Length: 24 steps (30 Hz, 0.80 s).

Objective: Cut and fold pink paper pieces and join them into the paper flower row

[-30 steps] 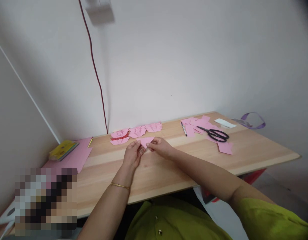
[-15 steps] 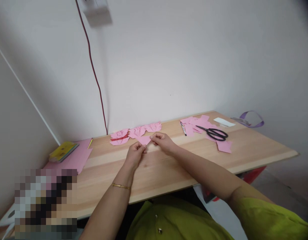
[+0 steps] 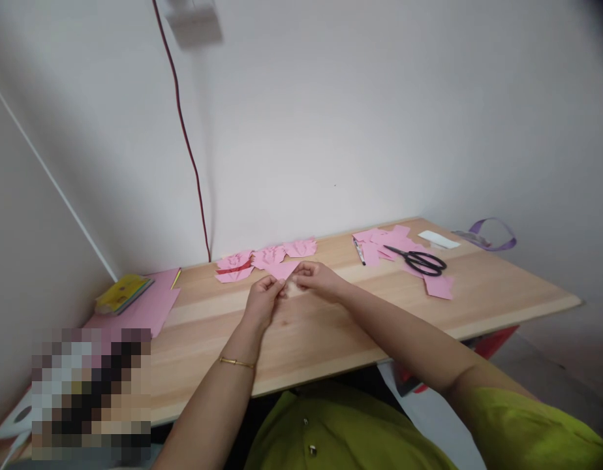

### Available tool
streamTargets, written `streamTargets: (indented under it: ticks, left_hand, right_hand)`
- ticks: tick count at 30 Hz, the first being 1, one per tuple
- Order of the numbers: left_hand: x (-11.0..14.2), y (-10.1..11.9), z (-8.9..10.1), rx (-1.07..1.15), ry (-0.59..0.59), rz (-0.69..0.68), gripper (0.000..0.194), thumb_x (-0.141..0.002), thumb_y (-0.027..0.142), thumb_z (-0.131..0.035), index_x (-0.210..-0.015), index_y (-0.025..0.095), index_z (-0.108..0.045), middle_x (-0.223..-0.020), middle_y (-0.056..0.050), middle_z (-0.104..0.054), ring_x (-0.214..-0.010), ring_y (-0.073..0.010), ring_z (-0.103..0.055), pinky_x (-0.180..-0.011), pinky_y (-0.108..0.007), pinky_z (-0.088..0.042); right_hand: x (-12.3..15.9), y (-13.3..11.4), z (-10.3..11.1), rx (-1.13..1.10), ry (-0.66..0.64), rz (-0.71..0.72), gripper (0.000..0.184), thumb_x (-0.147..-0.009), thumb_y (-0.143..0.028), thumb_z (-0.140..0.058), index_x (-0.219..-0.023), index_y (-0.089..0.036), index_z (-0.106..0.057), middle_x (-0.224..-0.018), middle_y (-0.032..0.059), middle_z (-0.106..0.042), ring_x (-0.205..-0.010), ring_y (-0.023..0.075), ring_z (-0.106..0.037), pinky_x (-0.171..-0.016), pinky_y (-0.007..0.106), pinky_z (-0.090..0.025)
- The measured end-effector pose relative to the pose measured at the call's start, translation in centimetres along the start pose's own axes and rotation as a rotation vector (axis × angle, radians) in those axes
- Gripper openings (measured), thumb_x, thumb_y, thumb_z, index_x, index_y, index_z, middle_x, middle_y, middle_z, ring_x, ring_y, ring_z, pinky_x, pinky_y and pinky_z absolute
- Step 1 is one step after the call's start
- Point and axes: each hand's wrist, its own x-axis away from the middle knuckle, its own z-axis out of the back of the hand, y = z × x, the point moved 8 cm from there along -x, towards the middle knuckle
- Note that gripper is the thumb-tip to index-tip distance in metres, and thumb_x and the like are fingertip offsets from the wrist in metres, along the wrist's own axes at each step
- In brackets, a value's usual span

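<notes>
A piece of pink paper (image 3: 280, 268) is held low over the wooden table, its near edge pinched by the fingertips of my left hand (image 3: 262, 299). My right hand (image 3: 317, 281) is closed at the right edge of the same paper, thumb and fingers together. Just beyond my hands, along the wall, lie several creased pink paper shapes (image 3: 300, 248). Across the leftmost one runs a red strip (image 3: 234, 268). The fingers partly hide the paper's near corner.
Black scissors (image 3: 425, 263) rest on pink paper scraps (image 3: 393, 240) at the right, beside a pen (image 3: 359, 252) and a white strip (image 3: 439, 239). Pink sheets (image 3: 160, 301) with a yellow pad (image 3: 123, 294) and a yellow pencil-like stick (image 3: 176, 279) lie left. A cord (image 3: 186, 143) hangs down the wall.
My right hand's fingers have shifted slightly along the paper's edge and loosened a little. My left hand stays nearly where it was, still pinching the paper.
</notes>
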Motion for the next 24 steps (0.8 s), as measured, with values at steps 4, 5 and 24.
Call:
streamTargets:
  ticks: [4,5,24]
  left_hand:
    - [0.4,0.8,-0.6,-0.1,-0.047,-0.039,0.024,-0.067,0.036,-0.074,-0.063,0.015,-0.062,-0.058,0.001,-0.059,-0.056,-0.0099,-0.051,-0.059,-0.021,-0.038]
    - [0.5,1.0,-0.7,-0.127,-0.054,-0.049,0.024,-0.067,0.037,-0.074,-0.064,0.015,-0.064,-0.058,0.0,-0.06,-0.056,-0.0102,-0.051,-0.059,-0.021,-0.038]
    - [0.6,2.2,0.1,-0.303,-0.016,-0.076,0.019,-0.068,0.03,-0.069,-0.06,0.016,-0.059,-0.056,0.002,-0.057,-0.053,-0.0099,-0.046,-0.056,-0.022,-0.033]
  right_hand:
    - [0.0,1.3,-0.9,-0.004,-0.052,-0.044,0.025,-0.065,-0.029,-0.071,-0.083,-0.014,-0.066,-0.068,0.0013,-0.065,-0.061,0.0101,-0.055,-0.058,0.022,-0.042]
    - [-0.1,1.5,-0.9,-0.004,-0.045,-0.048,0.023,-0.065,-0.029,-0.071,-0.082,-0.014,-0.067,-0.068,0.0019,-0.066,-0.061,0.0105,-0.056,-0.059,0.022,-0.043]
    - [-0.1,-2.5,6.7,0.338,0.386,0.094,0.005,-0.062,-0.02,-0.056,-0.065,-0.016,-0.059,-0.063,-0.0017,-0.058,-0.061,0.011,-0.05,-0.059,0.023,-0.035]
